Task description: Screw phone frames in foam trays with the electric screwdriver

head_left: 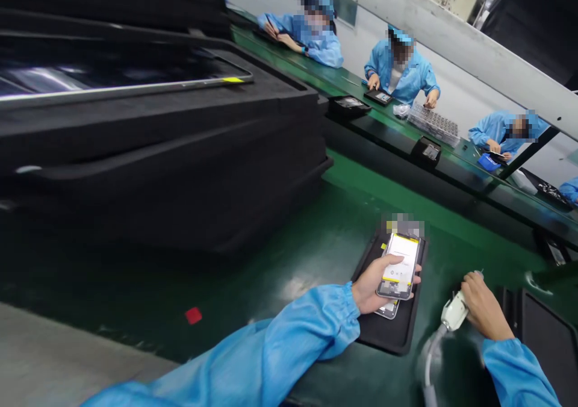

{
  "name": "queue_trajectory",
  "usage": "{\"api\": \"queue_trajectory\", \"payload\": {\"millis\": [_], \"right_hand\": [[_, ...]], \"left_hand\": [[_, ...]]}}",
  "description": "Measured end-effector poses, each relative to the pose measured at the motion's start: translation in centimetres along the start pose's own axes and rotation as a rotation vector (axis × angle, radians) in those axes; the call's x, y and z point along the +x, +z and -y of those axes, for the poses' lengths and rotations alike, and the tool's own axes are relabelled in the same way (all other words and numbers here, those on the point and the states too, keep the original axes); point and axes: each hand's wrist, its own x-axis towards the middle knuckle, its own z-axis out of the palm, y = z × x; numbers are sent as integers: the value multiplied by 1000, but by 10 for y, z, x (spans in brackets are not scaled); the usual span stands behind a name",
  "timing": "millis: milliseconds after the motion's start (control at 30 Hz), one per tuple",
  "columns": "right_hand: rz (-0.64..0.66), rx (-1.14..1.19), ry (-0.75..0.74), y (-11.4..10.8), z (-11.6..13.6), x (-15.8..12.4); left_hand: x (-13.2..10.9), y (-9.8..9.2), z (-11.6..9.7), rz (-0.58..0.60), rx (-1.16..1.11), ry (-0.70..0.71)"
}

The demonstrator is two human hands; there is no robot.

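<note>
Person's hands at a green bench (253,286), well apart. The left hand (374,283) is clamped on a phone (409,250), thumb across its lit screen, above a black tray (391,338) in which a second phone (389,312) lies partly hidden. The right hand (484,304), fingers curled, meets a white tool (454,312) with a grey cable (431,356); its exact grip cannot be told.

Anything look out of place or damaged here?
Perhaps just the red square: it lies alone on the green bench, apart from the black tray and held, opened smartphone. It may be a marker.
</note>
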Motion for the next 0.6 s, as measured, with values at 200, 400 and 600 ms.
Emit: {"api": "queue_trajectory", "payload": {"millis": [200, 400, 600], "right_hand": [[-619, 532, 723, -41, 49, -14], [-1038, 1345, 883, -97, 123, 50], [-1039, 1531, 787, -94, 144, 104]], "left_hand": [[3, -1, 0, -39, -46, -33], [2, 3, 0, -83, -47, -51], [-3, 6, -1, -96, -10, -89]]}}
